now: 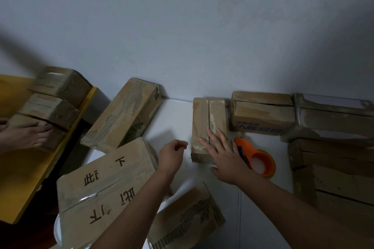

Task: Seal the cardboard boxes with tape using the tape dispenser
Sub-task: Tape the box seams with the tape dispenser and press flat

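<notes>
My right hand [223, 154] lies flat, fingers spread, on the small cardboard box [208, 127], its centre seam not yet taped, as far as I can tell. My left hand [172, 154] hangs loosely curled, holding nothing. The orange tape dispenser [257, 157] rests just right. The near-left box [105, 184] looks glossy-taped; others have worn, frayed corrugated card.

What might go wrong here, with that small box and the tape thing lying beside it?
The right hand lies flat on the small box, whose centre seam looks open, so the flaps might spring apart when the hand lifts. The orange tape dispenser lies right beside that wrist, so a careless reach might brush its cutting end. The left hand hovers loosely curled, holding nothing, so the box could slide on the white surface.
</notes>
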